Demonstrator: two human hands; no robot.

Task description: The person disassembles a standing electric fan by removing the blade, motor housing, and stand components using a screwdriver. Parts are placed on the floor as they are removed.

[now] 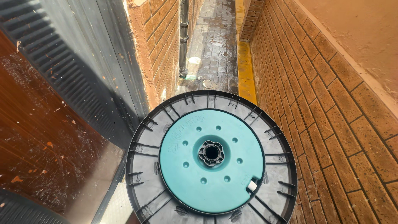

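A round disc [211, 159] fills the lower middle of the view, its bottom edge cut off by the frame. It has a grey ribbed outer ring and a teal centre plate [195, 137] dotted with small holes, with a dark hub [211, 153] in the middle and a small white plug [252, 186] at about 4 o'clock on the teal part. Neither hand shows anywhere, so whether the fingers are open or closed on anything cannot be told; the disc may be held from below, out of sight. It looks like hard moulded plastic: stiff, probably fairly bulky, and likely slick if wet, since the paved alley floor [213, 45] at 12 o'clock glistens. The ribs on the rim would give the surest grip, at opposite sides. A brick wall [331, 116] runs at 3 o'clock, a dark door [54, 132] at 9 o'clock, and a drainpipe [183, 37] at 11 o'clock.
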